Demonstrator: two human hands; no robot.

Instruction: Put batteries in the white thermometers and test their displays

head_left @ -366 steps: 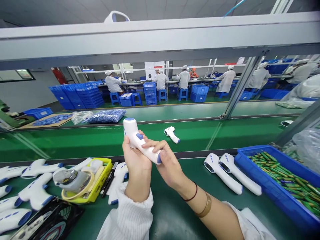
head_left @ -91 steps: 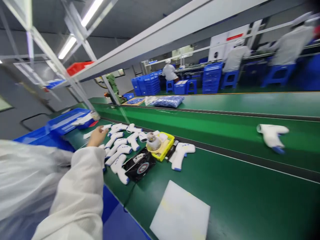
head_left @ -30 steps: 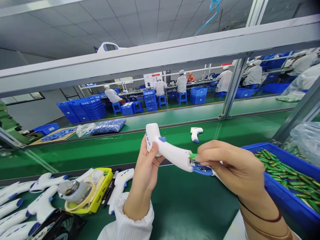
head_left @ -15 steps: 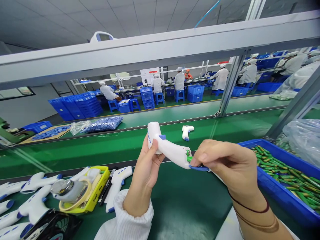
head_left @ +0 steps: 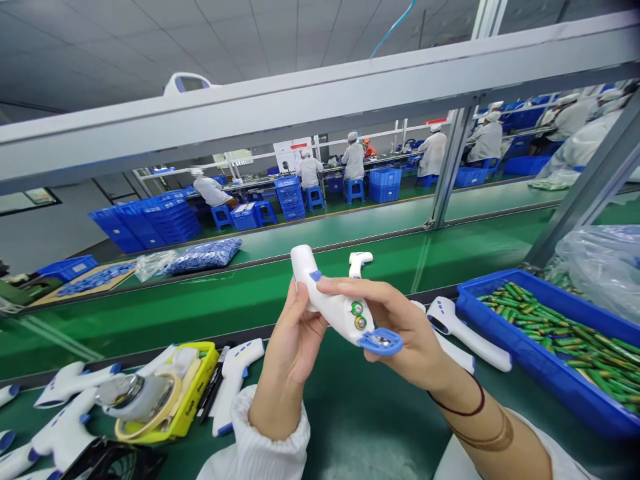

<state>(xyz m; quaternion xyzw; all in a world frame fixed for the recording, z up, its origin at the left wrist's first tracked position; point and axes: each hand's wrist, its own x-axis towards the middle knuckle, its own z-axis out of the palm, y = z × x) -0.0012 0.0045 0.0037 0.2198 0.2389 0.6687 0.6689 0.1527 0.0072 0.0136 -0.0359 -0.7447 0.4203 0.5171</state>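
Observation:
A white infrared thermometer (head_left: 327,303) is held up over the green bench, its head toward the upper left. My left hand (head_left: 295,333) is closed round the head end. Around the handle wraps my right hand (head_left: 405,327), its index finger by the blue trigger (head_left: 316,275). The blue battery cap (head_left: 383,341) hangs open at the handle's end. Two green batteries (head_left: 358,315) sit side by side inside, their metal ends showing.
A blue bin (head_left: 545,387) of green batteries stands at right. More thermometers (head_left: 475,337) lie beside it, others at left. A yellow tray (head_left: 193,390) holds a jar and tape. Black pens (head_left: 213,387) lie alongside. A metal frame (head_left: 443,180) crosses ahead.
My right hand has gone from pinching at the battery opening to wrapping the handle. A battery that stuck out now sits inside. The handle end has turned toward me.

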